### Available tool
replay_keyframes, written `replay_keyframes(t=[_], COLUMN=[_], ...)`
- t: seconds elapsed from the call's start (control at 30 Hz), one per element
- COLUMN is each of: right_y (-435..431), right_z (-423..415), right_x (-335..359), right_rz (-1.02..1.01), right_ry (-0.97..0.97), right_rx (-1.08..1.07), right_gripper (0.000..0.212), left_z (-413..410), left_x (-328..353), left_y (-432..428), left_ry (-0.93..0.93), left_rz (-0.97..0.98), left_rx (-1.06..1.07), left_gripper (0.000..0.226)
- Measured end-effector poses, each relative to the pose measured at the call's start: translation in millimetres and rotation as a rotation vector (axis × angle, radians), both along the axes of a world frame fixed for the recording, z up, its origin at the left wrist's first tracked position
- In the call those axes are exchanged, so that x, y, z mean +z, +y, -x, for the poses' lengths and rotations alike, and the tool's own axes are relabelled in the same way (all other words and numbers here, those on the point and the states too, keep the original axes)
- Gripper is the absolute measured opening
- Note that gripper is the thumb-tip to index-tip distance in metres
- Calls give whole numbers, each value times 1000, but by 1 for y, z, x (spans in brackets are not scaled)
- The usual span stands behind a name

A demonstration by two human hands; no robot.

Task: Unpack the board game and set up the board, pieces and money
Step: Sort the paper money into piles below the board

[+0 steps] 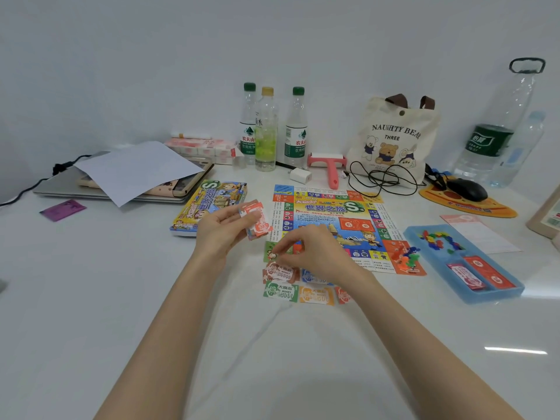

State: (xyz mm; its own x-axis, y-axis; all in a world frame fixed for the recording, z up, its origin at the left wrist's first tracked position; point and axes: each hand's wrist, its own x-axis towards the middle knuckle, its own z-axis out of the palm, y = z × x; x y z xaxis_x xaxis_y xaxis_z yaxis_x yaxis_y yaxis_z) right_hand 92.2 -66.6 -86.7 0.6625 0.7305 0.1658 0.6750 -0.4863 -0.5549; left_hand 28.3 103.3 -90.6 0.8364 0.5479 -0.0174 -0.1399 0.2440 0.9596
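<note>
Here, a stack of play money [256, 221] is gripped between thumb and fingers of the left hand [224, 228], while the right hand [315, 250] is held low with fingertips drawn together; whether a note is pinched there cannot be told. Just below those fingertips, sorted piles [281, 283] are laid beside the near edge of the board [330, 207]; each note is best set squarely on its matching colour.

1. This looks like a personal desk in a home or office: a white desk [121, 283] against a plain white wall [151, 56].
2. Work gear: a closed laptop [60, 186], a mouse [466, 189] on its pad [485, 209], and a charger [300, 175].
3. Personal clutter: water bottles [295, 128], a cloth bag [391, 137], tissue packs [200, 147], and a lint roller [328, 168].
</note>
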Motion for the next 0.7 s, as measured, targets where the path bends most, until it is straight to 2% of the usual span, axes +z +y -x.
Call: replay_keyframes(t=[0.1, 0.3, 0.43, 0.6, 0.7], right_y=[-10, -24, -21, -20, -20], right_z=[0, 12, 14, 15, 18], right_x=[7, 6, 3, 2, 4], right_rz=[12, 243, 268, 271, 288], right_ry=[6, -93, -137, -125, -145], right_rx=[2, -12, -12, -5, -11], right_gripper=[14, 30, 37, 31, 38], left_z=[0, 1, 1, -1, -1], left_x=[1, 0, 0, -1, -2], left_y=[-1, -2, -3, -2, -1], left_ry=[1, -9, -13, -12, -11], left_rz=[12, -5, 3, 16, 13], left_rx=[5, -18, -25, -24, -27], left_gripper=[25, 26, 25, 29, 32])
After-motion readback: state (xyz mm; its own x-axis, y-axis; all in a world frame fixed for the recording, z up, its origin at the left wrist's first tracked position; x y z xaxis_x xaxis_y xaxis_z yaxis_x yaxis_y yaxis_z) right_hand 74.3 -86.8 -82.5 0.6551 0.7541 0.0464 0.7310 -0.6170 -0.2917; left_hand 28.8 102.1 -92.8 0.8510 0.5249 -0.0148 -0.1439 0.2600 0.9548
